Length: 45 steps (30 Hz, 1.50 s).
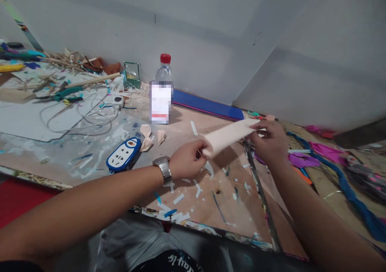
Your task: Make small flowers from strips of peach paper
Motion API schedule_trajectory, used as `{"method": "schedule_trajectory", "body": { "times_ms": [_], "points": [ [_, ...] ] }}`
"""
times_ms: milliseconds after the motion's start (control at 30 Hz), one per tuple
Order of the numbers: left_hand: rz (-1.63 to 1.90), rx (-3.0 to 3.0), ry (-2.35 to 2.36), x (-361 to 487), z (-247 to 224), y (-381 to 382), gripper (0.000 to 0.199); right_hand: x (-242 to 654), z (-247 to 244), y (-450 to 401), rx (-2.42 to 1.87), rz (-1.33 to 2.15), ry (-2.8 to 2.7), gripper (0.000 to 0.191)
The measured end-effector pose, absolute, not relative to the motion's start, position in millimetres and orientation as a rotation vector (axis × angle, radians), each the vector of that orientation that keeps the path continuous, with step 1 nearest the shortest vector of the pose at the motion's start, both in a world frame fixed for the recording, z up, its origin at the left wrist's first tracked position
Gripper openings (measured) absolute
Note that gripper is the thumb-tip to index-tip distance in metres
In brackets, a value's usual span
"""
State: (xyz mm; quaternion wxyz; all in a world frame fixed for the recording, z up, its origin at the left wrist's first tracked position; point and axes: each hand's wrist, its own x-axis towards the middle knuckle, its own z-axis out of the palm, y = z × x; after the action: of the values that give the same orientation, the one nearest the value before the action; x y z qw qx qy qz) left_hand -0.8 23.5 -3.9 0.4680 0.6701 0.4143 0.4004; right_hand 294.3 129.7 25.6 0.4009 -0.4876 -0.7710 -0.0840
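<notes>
A pale peach sheet, rolled or folded over on itself and looking like paper, is held above the board between my two hands. My left hand, with a metal watch on its wrist, pinches the near left end. At the far right end, my right hand grips the sheet between thumb and fingers. Small twisted peach pieces lie to the left of my left hand, beside a blue-and-white power strip. White paper scraps are scattered on the board below.
A red-capped bottle stands near the wall behind a pixelated upright panel. Blue sheets lie along the wall. Green-handled pliers, a charger with cable and wood sticks crowd the left. Blue and magenta strips lie at right.
</notes>
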Motion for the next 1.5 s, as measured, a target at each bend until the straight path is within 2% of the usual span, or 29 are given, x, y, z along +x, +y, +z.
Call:
{"method": "schedule_trajectory", "body": {
  "times_ms": [67,200,367,533,667,933,1033,1167,1233,1333,1500],
  "points": [
    [0.976,1.489,0.984,2,-3,24,0.016,293,27,102,-1.154,-0.132,-1.976,0.01],
    [0.896,1.274,0.899,8,2,20,0.035,276,30,59,-0.949,-0.055,-2.178,0.017],
    [0.805,1.17,0.931,10,5,13,0.028,248,21,36,-0.683,0.194,-2.284,0.03],
    [0.944,1.301,0.997,11,-2,14,0.03,237,6,30,-0.562,0.409,-2.314,0.034],
    [1.016,1.444,1.086,11,-5,13,0.029,239,6,27,-0.534,0.464,-2.31,0.036],
    [0.953,1.172,0.941,12,0,8,0.041,240,18,11,-0.464,0.523,-2.235,0.047],
    [0.918,1.06,0.901,13,5,8,0.048,240,14,13,-0.518,0.534,-2.244,0.05],
    [0.979,1.032,0.95,13,11,8,0.042,242,0,21,-0.851,0.6,-2.096,0.042],
    [0.95,1.014,0.963,12,13,7,0.042,242,-8,25,-0.993,0.824,-1.936,0.035],
    [0.929,1.034,0.902,13,14,5,0.044,240,-14,27,-1.02,1.203,-1.739,0.039],
    [0.943,1.05,0.788,15,11,5,0.05,234,-11,24,-1.021,1.453,-1.515,0.049]
  ]
}}
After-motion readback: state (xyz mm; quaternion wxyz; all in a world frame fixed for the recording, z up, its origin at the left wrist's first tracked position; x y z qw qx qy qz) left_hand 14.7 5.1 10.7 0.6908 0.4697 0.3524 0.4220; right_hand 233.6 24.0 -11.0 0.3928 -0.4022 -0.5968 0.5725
